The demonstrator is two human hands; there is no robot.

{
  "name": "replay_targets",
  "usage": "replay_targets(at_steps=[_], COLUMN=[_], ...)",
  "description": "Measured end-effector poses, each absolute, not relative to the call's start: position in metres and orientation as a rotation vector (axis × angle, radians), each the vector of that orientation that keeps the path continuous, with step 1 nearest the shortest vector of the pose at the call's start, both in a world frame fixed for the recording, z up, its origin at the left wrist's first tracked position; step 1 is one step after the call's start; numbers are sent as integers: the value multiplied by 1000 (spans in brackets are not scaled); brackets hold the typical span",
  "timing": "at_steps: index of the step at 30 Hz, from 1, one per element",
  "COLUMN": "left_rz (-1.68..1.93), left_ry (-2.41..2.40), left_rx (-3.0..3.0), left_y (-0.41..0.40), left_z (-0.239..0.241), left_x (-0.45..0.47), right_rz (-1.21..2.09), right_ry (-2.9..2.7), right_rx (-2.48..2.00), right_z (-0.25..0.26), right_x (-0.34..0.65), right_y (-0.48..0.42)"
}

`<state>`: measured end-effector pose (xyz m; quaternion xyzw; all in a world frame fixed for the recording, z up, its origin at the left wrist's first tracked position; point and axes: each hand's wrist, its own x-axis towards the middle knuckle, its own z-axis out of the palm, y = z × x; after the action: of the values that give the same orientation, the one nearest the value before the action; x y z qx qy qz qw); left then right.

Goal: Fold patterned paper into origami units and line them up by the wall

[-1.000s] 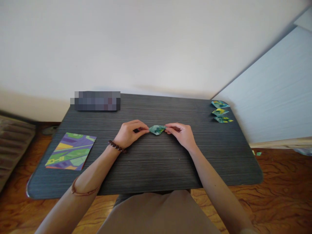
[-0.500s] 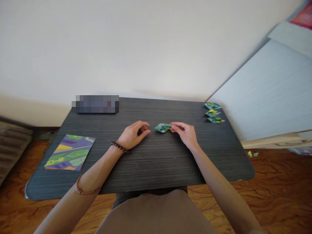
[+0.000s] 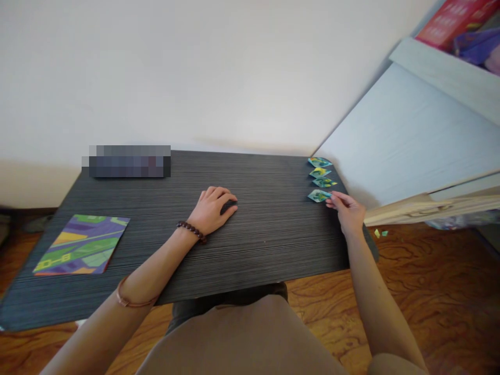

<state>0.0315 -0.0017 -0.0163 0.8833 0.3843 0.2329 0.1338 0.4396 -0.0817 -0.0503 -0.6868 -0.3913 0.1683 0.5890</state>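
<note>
Between the thumb and fingers of my right hand (image 3: 347, 211) is one end of a folded paper piece (image 3: 319, 196), green and teal with pointed tips. It is at the table's right side, in front of three similar folded paper shapes (image 3: 322, 172) lined up toward the back corner. My left hand (image 3: 213, 210) rests on the dark table (image 3: 250, 245) near its middle, palm down, thumb and fingers apart, holding nothing. A beaded bracelet circles that wrist.
Square patterned paper (image 3: 84, 245), purple and green, lies at the table's left. A blurred-out dark object (image 3: 127, 162) sits at the back left. A pale cabinet (image 3: 394, 135) stands beyond the right edge; small paper scraps (image 3: 380, 233) lie on the floor there.
My right hand has carried the folded paper from the table's middle to the right, beside the other folded shapes. My left hand has flattened onto the table. The view has turned right.
</note>
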Motion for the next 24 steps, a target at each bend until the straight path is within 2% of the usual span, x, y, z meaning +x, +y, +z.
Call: replay_targets(at_steps=[9,24], left_rz=[654,590], left_ry=[1148,1085], left_rx=[2611,2647], left_y=[-3,-5], left_z=[-20,-25], left_x=[30,28], right_rz=[287,93], right_ry=[-862,-1013], right_rx=[-1658,-1860], right_z=[-61,-54], right_x=[473,426], right_y=[-78,-101])
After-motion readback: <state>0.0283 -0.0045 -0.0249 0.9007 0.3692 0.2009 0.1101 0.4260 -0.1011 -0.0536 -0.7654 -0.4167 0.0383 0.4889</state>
